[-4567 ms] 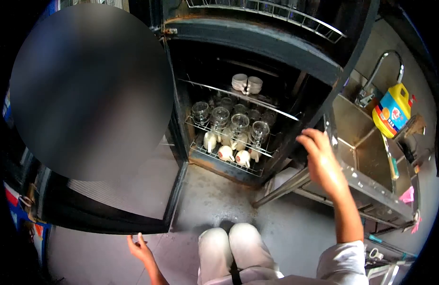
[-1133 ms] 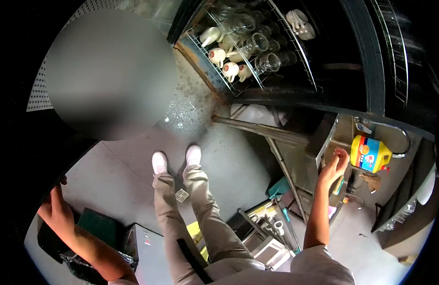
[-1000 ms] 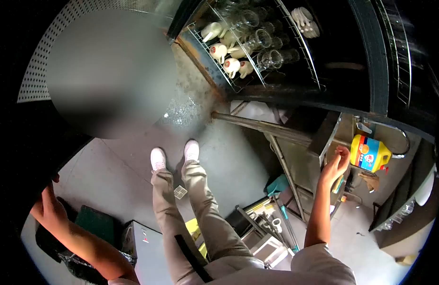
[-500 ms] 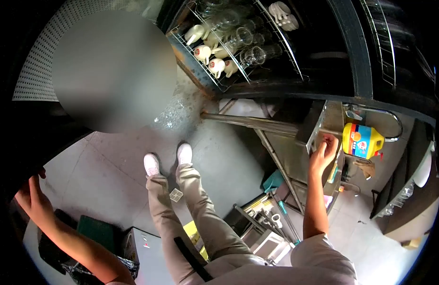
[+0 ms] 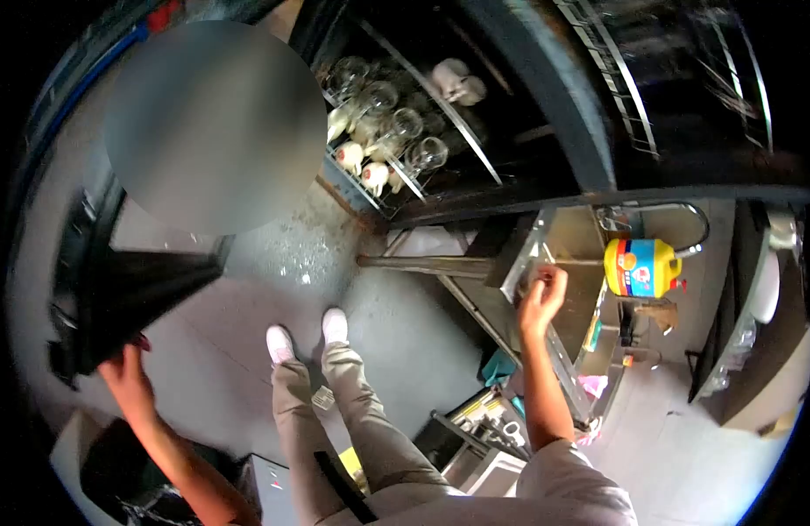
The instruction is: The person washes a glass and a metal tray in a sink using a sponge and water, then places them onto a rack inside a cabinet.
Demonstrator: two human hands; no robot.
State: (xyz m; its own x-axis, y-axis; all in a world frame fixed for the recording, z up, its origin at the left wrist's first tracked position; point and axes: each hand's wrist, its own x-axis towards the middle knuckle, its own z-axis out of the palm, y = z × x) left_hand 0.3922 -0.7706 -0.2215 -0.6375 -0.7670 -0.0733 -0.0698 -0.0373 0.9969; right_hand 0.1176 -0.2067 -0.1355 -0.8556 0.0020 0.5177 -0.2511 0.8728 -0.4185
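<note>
Left hand (image 5: 124, 375), lower left of the frame: raised against the bottom corner of a dark cabinet door (image 5: 137, 285), fingertips touching its edge; the door is blurred, and whether the hand clasps it cannot be told. Right hand (image 5: 543, 296), right of centre: fingers bent, resting on the near rim of a steel sink (image 5: 569, 230); whether they close on the rim cannot be told. Yellow detergent jug (image 5: 640, 267), red cap, upright at the far side of the sink, just beside the right hand's basin, beneath a curved faucet (image 5: 681, 210). Open cabinet (image 5: 510, 131), upper centre: wire rack (image 5: 396, 180) holding clear glasses (image 5: 405, 140) with white cups (image 5: 363, 167) at its front left; further white cups stacked (image 5: 456, 79) on the shelf above. Grey floor (image 5: 247, 307), centre, wet-looking near the cabinet base. White shoes (image 5: 308, 333), side by side, centre of the frame, between the two hands.
</note>
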